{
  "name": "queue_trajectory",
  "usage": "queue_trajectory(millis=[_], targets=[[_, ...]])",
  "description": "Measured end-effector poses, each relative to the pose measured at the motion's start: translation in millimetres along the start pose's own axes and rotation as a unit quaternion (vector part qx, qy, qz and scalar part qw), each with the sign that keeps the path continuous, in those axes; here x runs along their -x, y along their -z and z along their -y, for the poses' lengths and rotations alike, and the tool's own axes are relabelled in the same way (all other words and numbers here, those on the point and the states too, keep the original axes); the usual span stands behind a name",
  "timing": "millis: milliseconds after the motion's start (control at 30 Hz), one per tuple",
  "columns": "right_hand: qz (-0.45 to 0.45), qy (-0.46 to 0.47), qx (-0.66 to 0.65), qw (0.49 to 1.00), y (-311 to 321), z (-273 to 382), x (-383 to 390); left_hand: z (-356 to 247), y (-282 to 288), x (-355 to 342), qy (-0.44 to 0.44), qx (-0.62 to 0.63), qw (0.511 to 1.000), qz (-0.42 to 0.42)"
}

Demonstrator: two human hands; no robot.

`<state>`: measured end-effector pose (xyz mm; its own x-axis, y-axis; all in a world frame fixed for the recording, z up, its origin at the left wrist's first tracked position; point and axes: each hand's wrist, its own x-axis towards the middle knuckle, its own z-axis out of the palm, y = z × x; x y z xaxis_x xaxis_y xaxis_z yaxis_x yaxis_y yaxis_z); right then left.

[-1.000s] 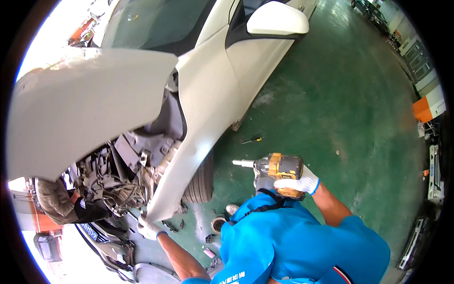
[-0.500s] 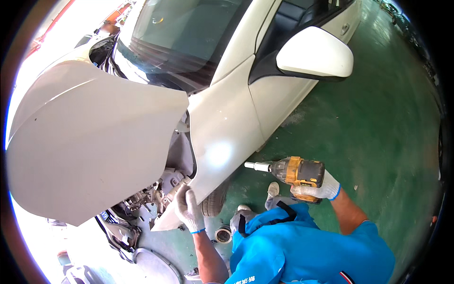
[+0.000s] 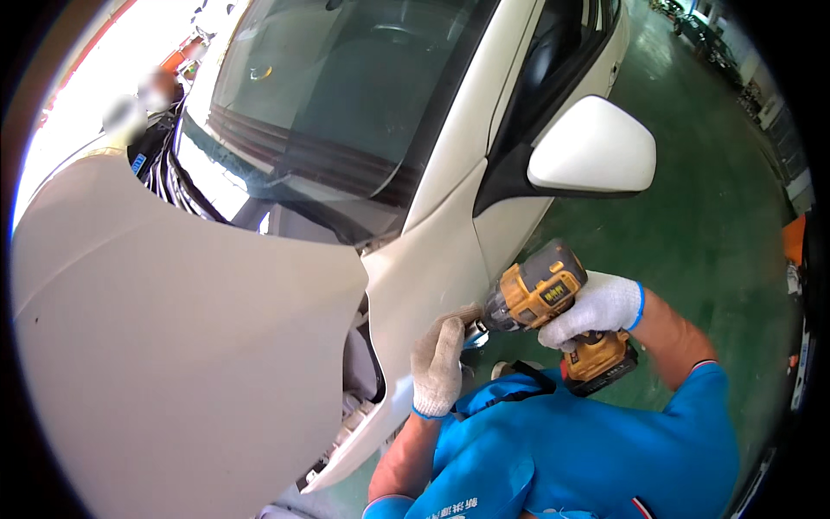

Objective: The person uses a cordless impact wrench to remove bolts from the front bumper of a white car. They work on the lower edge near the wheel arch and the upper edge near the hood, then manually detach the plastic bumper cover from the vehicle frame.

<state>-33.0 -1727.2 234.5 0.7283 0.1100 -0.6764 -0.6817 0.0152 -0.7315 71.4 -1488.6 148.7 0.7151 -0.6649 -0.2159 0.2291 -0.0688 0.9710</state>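
My right hand (image 3: 596, 310), in a white knit glove with a blue cuff, is closed round the handle of a yellow and black cordless impact wrench (image 3: 540, 290). The tool's nose points left and slightly down toward the car. My left hand (image 3: 437, 368), gloved the same way, has its fingers closed on the silver socket (image 3: 475, 330) at that nose. The fingers partly cover the socket. Right behind the left hand is the white front fender (image 3: 424, 272) of the car.
The loose-looking white hood (image 3: 199, 346) fills the left side, its edge beside the fender. Above are the windshield (image 3: 320, 112) and a white side mirror (image 3: 595, 147). Green floor (image 3: 692, 259) runs along the car's side. An orange object (image 3: 794, 238) stands at the far right.
My left hand has left the fender's front edge and moved right and up to the socket. The impact wrench has swung toward it, its nose now tilted down. My view has shifted too.
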Motion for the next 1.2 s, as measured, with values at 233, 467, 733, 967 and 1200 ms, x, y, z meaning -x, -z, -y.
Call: queue_trajectory(millis=[233, 467, 733, 967, 1200], targets=[[-0.111, -0.092, 0.222, 0.964, 19.3, 62.1, 0.6, -15.7, 3.8, -34.3, 0.166, 0.280, 0.945, 0.032], [-0.180, -0.105, 0.514, 0.832, 29.9, 173.7, 6.9, -27.7, -16.7, -57.4, 0.101, 0.474, 0.874, 0.045], [-0.316, 0.206, 0.760, 0.529, 52.6, 201.3, -16.3, -82.6, -18.7, -92.2, -0.026, 0.486, 0.873, -0.023], [-0.208, 0.196, 0.708, 0.646, 83.8, 222.9, -86.4, -65.0, -7.5, -97.5, -0.112, 0.485, 0.865, -0.069], [-0.121, 0.149, 0.666, 0.721, 97.4, 238.7, -122.4, -19.3, 17.4, -50.9, -0.107, 0.354, 0.928, 0.038]])
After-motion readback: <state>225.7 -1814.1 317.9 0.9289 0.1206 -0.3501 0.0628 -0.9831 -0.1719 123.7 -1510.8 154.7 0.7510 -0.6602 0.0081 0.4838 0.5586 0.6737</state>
